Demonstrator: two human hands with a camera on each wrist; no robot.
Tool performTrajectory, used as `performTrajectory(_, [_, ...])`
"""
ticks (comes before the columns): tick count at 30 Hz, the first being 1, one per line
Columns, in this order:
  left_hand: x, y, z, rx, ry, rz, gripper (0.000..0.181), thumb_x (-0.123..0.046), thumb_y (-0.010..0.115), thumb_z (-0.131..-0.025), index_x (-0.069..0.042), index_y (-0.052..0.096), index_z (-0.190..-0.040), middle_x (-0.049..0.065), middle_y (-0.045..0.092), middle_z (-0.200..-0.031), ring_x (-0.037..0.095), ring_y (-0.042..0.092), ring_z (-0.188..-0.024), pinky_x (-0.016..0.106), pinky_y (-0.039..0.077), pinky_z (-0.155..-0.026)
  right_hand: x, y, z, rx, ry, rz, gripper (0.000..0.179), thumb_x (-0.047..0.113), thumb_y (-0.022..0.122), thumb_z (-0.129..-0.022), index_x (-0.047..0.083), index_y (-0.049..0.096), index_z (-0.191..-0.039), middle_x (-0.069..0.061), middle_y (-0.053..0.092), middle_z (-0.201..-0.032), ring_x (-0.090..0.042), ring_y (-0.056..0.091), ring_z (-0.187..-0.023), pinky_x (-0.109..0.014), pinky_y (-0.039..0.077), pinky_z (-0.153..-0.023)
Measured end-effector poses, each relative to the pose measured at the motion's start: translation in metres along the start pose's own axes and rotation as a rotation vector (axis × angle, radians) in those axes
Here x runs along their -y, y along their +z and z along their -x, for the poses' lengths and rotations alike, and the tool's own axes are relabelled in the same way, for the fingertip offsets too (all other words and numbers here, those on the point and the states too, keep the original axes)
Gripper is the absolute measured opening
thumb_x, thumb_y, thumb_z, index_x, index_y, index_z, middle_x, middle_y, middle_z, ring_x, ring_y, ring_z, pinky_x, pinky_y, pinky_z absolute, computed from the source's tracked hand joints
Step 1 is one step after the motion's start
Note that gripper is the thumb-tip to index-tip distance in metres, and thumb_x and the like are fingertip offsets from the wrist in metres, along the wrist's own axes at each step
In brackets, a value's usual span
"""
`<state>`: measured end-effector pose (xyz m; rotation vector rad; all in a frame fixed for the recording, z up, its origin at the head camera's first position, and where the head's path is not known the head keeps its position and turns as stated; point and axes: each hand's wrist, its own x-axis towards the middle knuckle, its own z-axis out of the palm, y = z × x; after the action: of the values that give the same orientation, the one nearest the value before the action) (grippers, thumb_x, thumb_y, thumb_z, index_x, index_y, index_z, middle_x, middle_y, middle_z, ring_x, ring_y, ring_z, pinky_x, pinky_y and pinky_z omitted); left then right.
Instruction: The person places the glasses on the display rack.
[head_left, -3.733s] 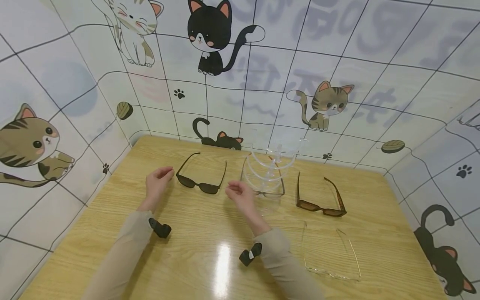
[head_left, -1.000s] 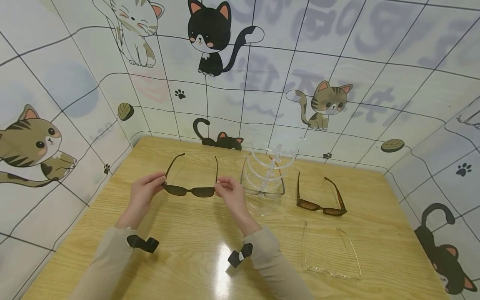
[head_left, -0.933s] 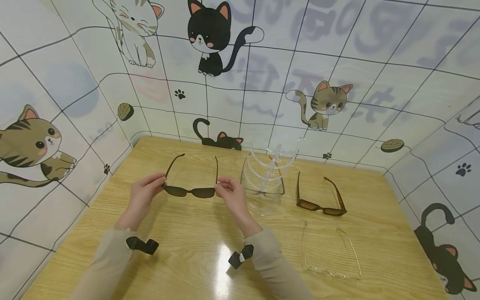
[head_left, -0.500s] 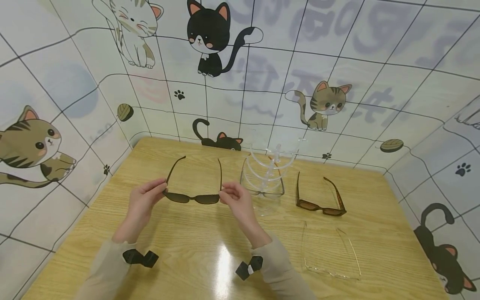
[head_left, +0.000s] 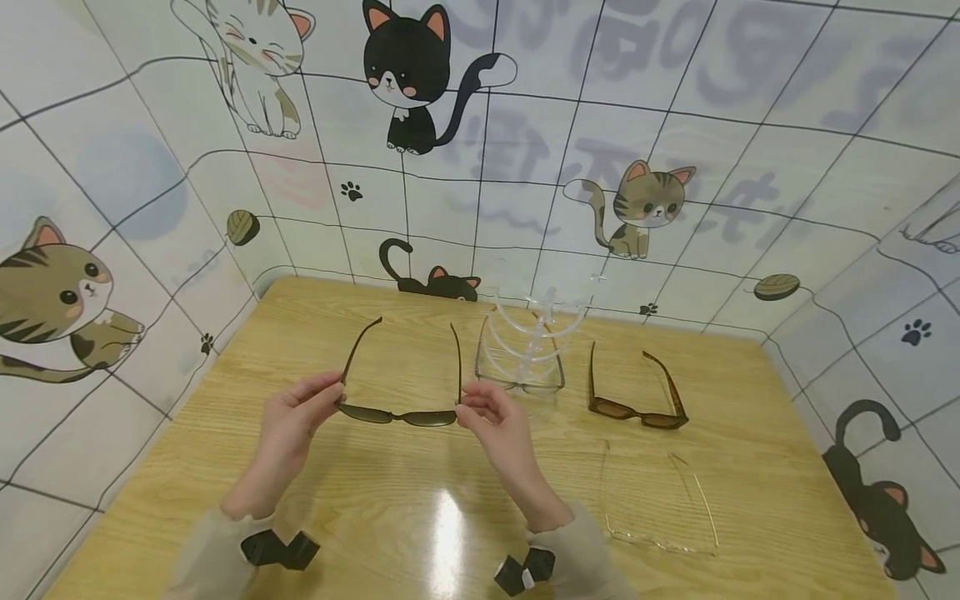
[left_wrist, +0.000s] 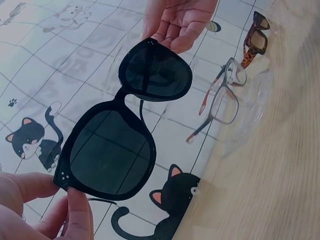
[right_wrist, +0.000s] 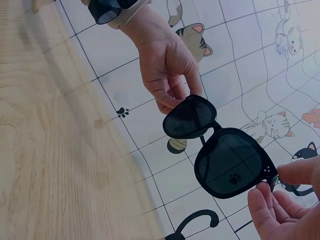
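Note:
Black sunglasses [head_left: 429,417] with dark lenses hang above the table, held between my two hands, temples unfolded and pointing away from me. My left hand [head_left: 291,425] pinches the left hinge corner between thumb and fingers. At the opposite corner my right hand [head_left: 504,433] pinches the frame the same way. Both wrist views show the lenses up close: the sunglasses [left_wrist: 112,152] in the left one, with fingertips right at each outer corner, and the sunglasses [right_wrist: 230,162] in the right one.
Right of my hands stands a clear tiered glasses stand [head_left: 536,333] with grey-framed glasses [head_left: 558,375] at its lower part. Tortoiseshell sunglasses [head_left: 637,414] and thin clear-and-gold glasses [head_left: 660,546] lie farther right on the wooden table [head_left: 375,517]. Cat-print walls [head_left: 480,167] enclose the back and sides.
Both hands went from hovering beside the sunglasses to gripping their corners. The sunglasses came up off the table, then moved toward me and slightly right, the lenses tilting.

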<state>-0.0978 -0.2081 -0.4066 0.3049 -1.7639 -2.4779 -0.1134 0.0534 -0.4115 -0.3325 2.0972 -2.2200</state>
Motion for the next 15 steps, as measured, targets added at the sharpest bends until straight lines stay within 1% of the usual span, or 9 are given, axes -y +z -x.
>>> performTrajectory(4, [0.005,0.007,0.004,0.018,0.040,-0.006,0.017,-0.001,0.064,-0.087,-0.014,0.074,-0.092,-0.004,0.067,-0.091,0.008,0.066,-0.079,0.020,0.054,-0.077,0.001,-0.008,0.008,-0.020,-0.005,-0.020,0.030,0.001,0.064,-0.087,-0.008,0.056,-0.114,-0.024,0.057,-0.103,-0.014,0.060,-0.086,-0.028,0.055,-0.079])
performTrajectory(8, [0.009,0.013,0.008,0.037,0.069,-0.037,0.019,0.001,0.063,-0.087,-0.012,0.073,-0.096,-0.004,0.066,-0.091,0.009,0.065,-0.080,0.020,0.054,-0.077,0.001,-0.014,0.016,-0.030,-0.025,-0.022,0.030,0.000,0.065,-0.086,-0.008,0.056,-0.113,-0.024,0.058,-0.101,-0.015,0.060,-0.086,-0.028,0.055,-0.078])
performTrajectory(11, [0.012,0.016,0.010,0.044,0.064,-0.043,0.021,0.004,0.062,-0.087,-0.012,0.073,-0.097,-0.004,0.066,-0.091,0.009,0.066,-0.081,0.021,0.054,-0.078,0.000,-0.019,0.022,-0.037,-0.043,0.001,0.029,0.001,0.066,-0.085,-0.006,0.058,-0.111,-0.022,0.059,-0.099,-0.015,0.060,-0.086,-0.026,0.054,-0.077])
performTrajectory(15, [0.015,0.022,0.014,0.048,0.034,-0.047,0.024,0.004,0.062,-0.086,-0.015,0.073,-0.094,-0.005,0.066,-0.091,0.009,0.066,-0.082,0.021,0.054,-0.078,-0.001,-0.026,0.030,-0.056,-0.048,0.025,0.028,-0.001,0.067,-0.083,-0.004,0.059,-0.110,-0.020,0.060,-0.099,-0.018,0.060,-0.087,-0.025,0.053,-0.077])
